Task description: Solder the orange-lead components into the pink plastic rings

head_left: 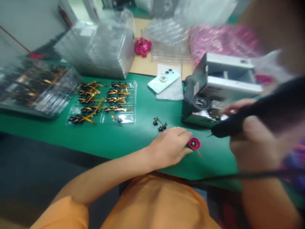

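My left hand (170, 146) rests on the green bench with its thumb and fingers closed around the left side of a small round pink housing (194, 143). A dark part sits inside the housing, and a thin ribbon tail sticks out towards me. My right hand (254, 146) is wrapped around a black electric screwdriver (238, 122), blurred by motion. Its thin bit points down and left, above the bench and apart from the housing. Just left of my left hand lie a few small black parts (162, 127) with ribbon tails.
A clear tray (133, 105) holds rows of black parts with orange ribbons. Stacked filled trays (47, 105) stand at the left, clear trays (107, 47) behind. A boxy machine (233, 86) stands behind the screwdriver. A mint phone (164, 81), pink parts (143, 47) and bagged pink pieces (219, 41) lie farther back.
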`<move>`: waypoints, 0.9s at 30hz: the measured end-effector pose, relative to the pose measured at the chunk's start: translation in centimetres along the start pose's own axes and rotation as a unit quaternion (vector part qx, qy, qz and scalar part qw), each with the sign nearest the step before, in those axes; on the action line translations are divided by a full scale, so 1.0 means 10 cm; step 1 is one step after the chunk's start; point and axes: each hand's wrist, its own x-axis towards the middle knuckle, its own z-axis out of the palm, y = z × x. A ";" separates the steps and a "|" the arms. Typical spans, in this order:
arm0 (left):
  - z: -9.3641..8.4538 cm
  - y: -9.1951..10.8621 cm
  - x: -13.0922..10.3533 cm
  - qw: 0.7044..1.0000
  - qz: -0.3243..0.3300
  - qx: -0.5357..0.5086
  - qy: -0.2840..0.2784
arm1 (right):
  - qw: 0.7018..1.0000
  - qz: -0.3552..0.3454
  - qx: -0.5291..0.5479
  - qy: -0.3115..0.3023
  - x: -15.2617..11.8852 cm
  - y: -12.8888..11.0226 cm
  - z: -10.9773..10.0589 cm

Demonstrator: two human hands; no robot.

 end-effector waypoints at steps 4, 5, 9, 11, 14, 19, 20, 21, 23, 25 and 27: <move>-0.39 -0.15 -0.42 0.985 -0.060 0.123 0.103 | 0.967 -0.061 -0.241 0.058 -0.46 0.14 -0.17; -0.42 -0.20 -0.47 0.978 -0.084 0.163 0.098 | 0.953 -0.022 -0.302 0.001 -0.61 0.18 -0.17; -0.31 -0.32 -0.41 0.963 -0.152 0.218 0.037 | 0.905 0.016 -0.376 -0.201 -1.02 0.28 -0.01; -0.22 -0.35 -0.33 0.966 -0.157 0.205 0.017 | 0.906 -0.007 -0.361 -0.221 -1.03 0.28 -0.04; -0.16 -0.42 -0.32 0.975 -0.142 0.168 0.029 | 0.918 -0.016 -0.369 -0.146 -0.80 0.25 -0.46; -0.18 -0.60 -0.46 0.979 -0.142 0.125 0.075 | 0.841 0.022 -0.532 0.094 -0.12 0.32 -1.84; -0.18 -0.61 -0.47 0.980 -0.133 0.123 0.077 | 0.829 0.029 -0.547 0.113 -0.01 0.37 -2.05; -0.20 -0.61 -0.48 0.982 -0.121 0.124 0.076 | 0.821 0.033 -0.559 0.112 0.09 0.43 -2.19; -0.23 -0.57 -0.48 0.985 -0.092 0.129 0.069 | 0.816 0.025 -0.572 0.075 0.21 0.58 -2.28; -0.27 -0.54 -0.47 0.987 -0.075 0.128 0.057 | 0.827 0.012 -0.562 -0.015 0.27 0.74 -2.14; -0.30 -0.52 -0.47 0.988 -0.077 0.122 0.047 | 0.841 0.005 -0.531 -0.109 0.30 0.88 -1.90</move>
